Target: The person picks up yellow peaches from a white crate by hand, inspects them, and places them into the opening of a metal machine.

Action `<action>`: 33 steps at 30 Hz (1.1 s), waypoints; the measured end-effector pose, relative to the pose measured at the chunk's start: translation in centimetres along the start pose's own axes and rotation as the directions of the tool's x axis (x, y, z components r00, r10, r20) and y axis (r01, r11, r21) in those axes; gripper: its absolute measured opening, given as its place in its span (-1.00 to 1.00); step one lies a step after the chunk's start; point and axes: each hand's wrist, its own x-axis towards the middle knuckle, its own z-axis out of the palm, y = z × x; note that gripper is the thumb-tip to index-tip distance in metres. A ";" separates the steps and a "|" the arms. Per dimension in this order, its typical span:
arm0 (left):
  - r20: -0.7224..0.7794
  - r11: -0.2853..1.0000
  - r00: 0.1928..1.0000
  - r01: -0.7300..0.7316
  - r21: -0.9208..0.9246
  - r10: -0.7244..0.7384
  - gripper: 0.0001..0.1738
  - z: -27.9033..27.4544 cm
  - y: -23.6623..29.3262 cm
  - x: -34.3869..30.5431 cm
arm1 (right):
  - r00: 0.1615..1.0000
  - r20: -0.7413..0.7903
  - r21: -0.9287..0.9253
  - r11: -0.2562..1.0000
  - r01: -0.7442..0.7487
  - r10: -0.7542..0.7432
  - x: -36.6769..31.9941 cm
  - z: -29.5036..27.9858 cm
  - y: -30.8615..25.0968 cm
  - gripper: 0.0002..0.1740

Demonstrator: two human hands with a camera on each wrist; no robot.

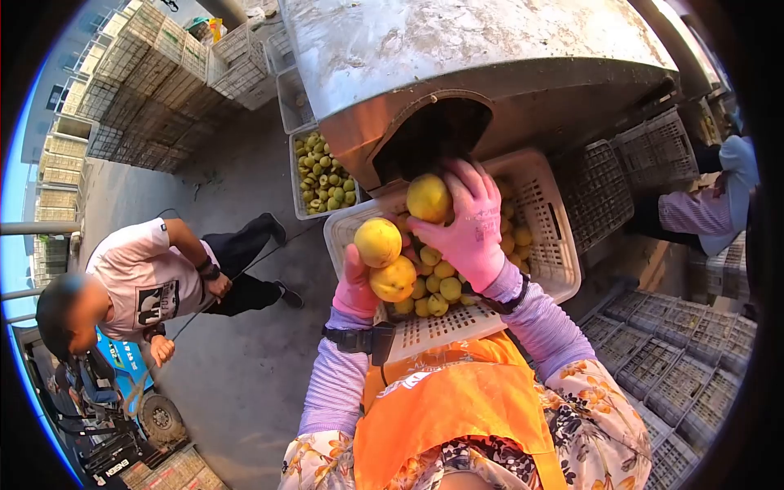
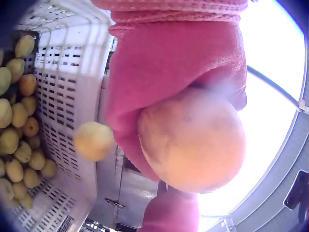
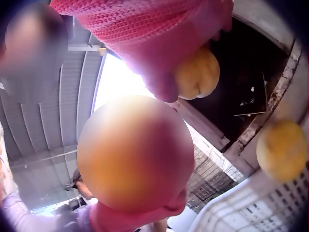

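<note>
While fingertips are mostly hidden, both gloved hands read as gripping: L hand [image 1: 356, 286] curls round the lower fruit [image 1: 394, 278], fingers behind it in head view; upper fruit [image 1: 378, 242] sits against the thumb, can't tell if gripped or just touching. R hand [image 1: 474, 224] grips the far fruit [image 1: 429, 198] btwn thumb & fingers, near the dark opening [image 1: 433, 135] of the metal machine [image 1: 490, 49]; inside of opening too dark to read. All three fruits are above the white crate [image 1: 560, 224], whose fruit pile [image 1: 437, 290] is partly covered by hands & arms. L wrist cam: big fruit blocks most of palm; a smaller fruit [image 2: 94, 140] beside the hand is blurry, unclear if touching. R wrist cam: large round blur [image 3: 135, 154] over the L hand, detail lost; another fruit [image 3: 282, 151] nr R edge. Second person [image 1: 694, 212] at far R of head view, partly cut off.
</note>
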 end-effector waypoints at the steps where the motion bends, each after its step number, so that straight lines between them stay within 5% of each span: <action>1: 0.032 0.999 0.999 0.025 -0.020 -0.025 0.11 -1.5 0.1 0.1 | 0.999 -0.042 0.006 0.999 -0.033 0.033 0.7 2.0 1.1 -0.18; 3: -0.034 0.999 0.999 0.002 -0.033 -0.003 -0.06 -0.8 0.2 0.0 | 0.996 -0.085 -0.097 0.995 -0.024 0.016 1.6 7.1 4.8 -0.15; 7: 0.011 0.995 0.996 0.089 -0.046 -0.089 -0.07 0.1 1.3 0.8 | 0.974 -0.219 -0.160 0.987 0.031 -0.066 5.0 11.7 6.1 -0.26; 10: -0.038 0.996 0.998 0.057 -0.073 -0.060 -0.05 0.9 1.4 1.6 | 0.993 -0.107 -0.007 0.998 -0.056 0.055 6.3 8.0 4.7 -0.06; 13: -0.047 0.990 0.989 0.139 0.019 -0.138 -0.11 1.3 1.9 1.8 | 0.979 0.187 0.294 0.956 0.022 -0.080 2.9 0.2 1.2 -0.03; 14: -0.100 0.980 0.978 0.191 0.057 -0.185 -0.11 1.9 1.9 1.9 | 0.916 0.330 0.405 0.911 0.079 -0.227 2.0 -0.8 1.3 0.00; 16: -0.206 0.944 0.938 0.308 0.123 -0.279 -0.09 3.2 2.3 2.3 | 0.883 0.365 0.445 0.888 0.112 -0.294 0.1 -1.0 1.2 -0.05; 17: -0.106 0.892 0.915 0.403 0.206 -0.389 -0.10 2.1 3.0 2.4 | 0.879 0.395 0.414 0.906 0.089 -0.267 0.0 -1.3 1.3 -0.07; 19: -0.072 0.671 0.977 0.191 0.717 -0.201 -0.10 5.3 4.1 2.4 | 0.866 0.452 0.353 0.934 0.047 -0.215 0.1 -1.8 1.5 -0.11; 22: -0.084 0.636 0.983 0.172 0.752 -0.166 -0.12 5.5 4.6 2.9 | 0.878 0.478 0.195 0.979 -0.062 -0.039 0.1 -2.9 0.6 -0.19; 24: -0.250 0.875 0.932 0.340 0.343 -0.264 -0.13 2.8 3.7 4.3 | 0.972 0.236 0.001 1.000 -0.026 0.025 0.0 -0.5 1.4 -0.17; 25: -0.044 0.946 0.955 0.296 0.130 -0.293 -0.12 1.1 3.9 4.7 | 0.994 0.106 -0.124 0.992 0.017 -0.004 0.8 1.1 1.9 -0.14; 28: -0.153 0.968 0.963 0.198 -0.156 -0.222 -0.18 -0.9 2.2 3.8 | 0.992 -0.070 -0.234 0.968 0.089 -0.108 2.9 8.1 6.4 -0.05; 29: -0.153 0.962 0.965 0.178 -0.205 -0.211 -0.26 -0.3 2.2 3.5 | 0.994 -0.073 -0.212 0.975 0.064 -0.081 4.1 10.0 7.2 -0.04; 33: -0.124 0.980 0.991 -0.028 0.196 0.054 -0.38 -0.3 1.0 2.3 | 0.994 -0.106 -0.184 0.983 0.001 -0.021 6.6 11.5 7.6 0.02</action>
